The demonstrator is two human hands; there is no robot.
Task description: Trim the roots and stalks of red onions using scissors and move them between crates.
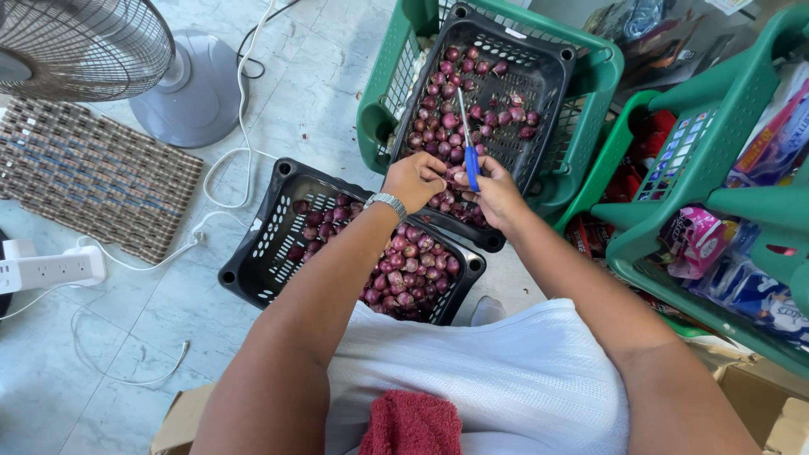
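Red cloth lies nearest, on a white top. Past it sits a black crate full of small purple-red onions. Both hands meet above its far edge. The left hand, with a silver watch on the wrist, pinches one small onion with bent fingers. The right hand is closed around a knife with a blue handle. The knife is long and thin; it stands almost straight up in the picture, its blade pointing far away, a little to the left. Farther off, a second black crate holds more onions and rests inside a green basket. On the right, green racks hold bright packets.
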